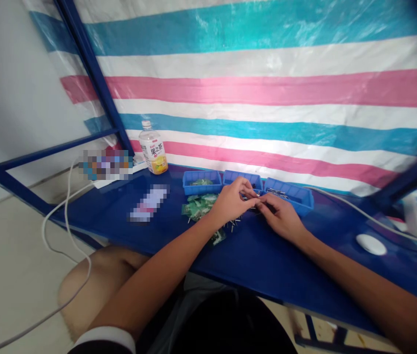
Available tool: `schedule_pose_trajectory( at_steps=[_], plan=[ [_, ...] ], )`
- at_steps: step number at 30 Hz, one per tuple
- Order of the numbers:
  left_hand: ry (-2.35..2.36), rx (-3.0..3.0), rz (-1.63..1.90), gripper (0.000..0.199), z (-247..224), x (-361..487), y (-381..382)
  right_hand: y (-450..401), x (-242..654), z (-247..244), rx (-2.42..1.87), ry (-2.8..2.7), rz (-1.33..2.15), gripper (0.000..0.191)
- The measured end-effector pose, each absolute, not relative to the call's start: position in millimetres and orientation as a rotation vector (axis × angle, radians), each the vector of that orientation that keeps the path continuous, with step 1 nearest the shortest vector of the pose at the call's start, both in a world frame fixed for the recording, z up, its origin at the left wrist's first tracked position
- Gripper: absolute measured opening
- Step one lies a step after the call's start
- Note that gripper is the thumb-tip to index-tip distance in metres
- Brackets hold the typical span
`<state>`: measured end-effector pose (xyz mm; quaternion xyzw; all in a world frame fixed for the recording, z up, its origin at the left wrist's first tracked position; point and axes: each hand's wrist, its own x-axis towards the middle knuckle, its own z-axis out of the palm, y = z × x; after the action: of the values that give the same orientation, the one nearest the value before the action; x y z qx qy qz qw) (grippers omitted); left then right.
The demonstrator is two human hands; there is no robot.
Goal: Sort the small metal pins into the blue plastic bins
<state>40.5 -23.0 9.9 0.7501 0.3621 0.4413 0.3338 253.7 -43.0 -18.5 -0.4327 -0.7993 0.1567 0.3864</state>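
Observation:
My left hand (233, 200) and my right hand (281, 216) meet above the blue tabletop, fingertips pinched together. A small part with a shiny glint shows between them, but it is too small and too hidden to name. Below and left of my left hand lies a pile of small green pieces (198, 206), with thin silvery pins (233, 225) scattered at its right side. Just behind the hands stand three blue plastic bins: the left bin (201, 189) holds greenish pieces, the middle bin (243, 175) is partly covered by my left hand, and the right bin (302, 199) holds dark and silvery slim pieces.
A labelled drink bottle (152, 150) stands at the back left. A blurred flat object (150, 202) lies before it. At the right are a white oval object (371, 244) and a white cable (348, 202). Blue frame posts and a striped sheet (248, 91) enclose the table (252, 268).

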Motion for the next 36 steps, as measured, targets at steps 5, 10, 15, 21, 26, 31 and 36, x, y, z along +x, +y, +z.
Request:
schedule_pose_trajectory(
  at_steps=[5,10,15,21,26,31,36],
  plan=[
    [1.048,2.234,1.075,0.007,4.8,37.8,-18.8,-39.7,257.9,-18.3,-1.229,-1.739,0.628,0.040],
    [1.084,2.398,1.023,0.013,-1.0,36.6,-16.1,-32.6,267.2,-23.9,-1.280,-1.442,0.883,0.048],
    [1.125,2.366,1.082,0.021,-3.0,35.6,-14.5,-36.7,267.8,-22.3,-1.373,-1.817,0.434,0.040],
    [1.141,2.379,1.081,0.024,-1.3,36.1,-15.4,-36.5,258.6,-21.1,-0.960,-2.314,-0.025,0.024],
    [1.155,2.393,1.050,0.022,-1.0,36.7,-15.8,-33.2,256.5,-22.8,-0.811,-2.481,-0.135,0.032],
    [1.159,2.385,1.043,0.020,-3.5,37.8,-15.4,-35.5,256.5,-22.1,-0.863,-2.524,-0.231,0.030],
    [1.149,2.399,1.033,0.020,-3.3,38.5,-15.9,-39.1,254.5,-20.7,-0.914,-2.509,-0.253,0.021]
  ],
)
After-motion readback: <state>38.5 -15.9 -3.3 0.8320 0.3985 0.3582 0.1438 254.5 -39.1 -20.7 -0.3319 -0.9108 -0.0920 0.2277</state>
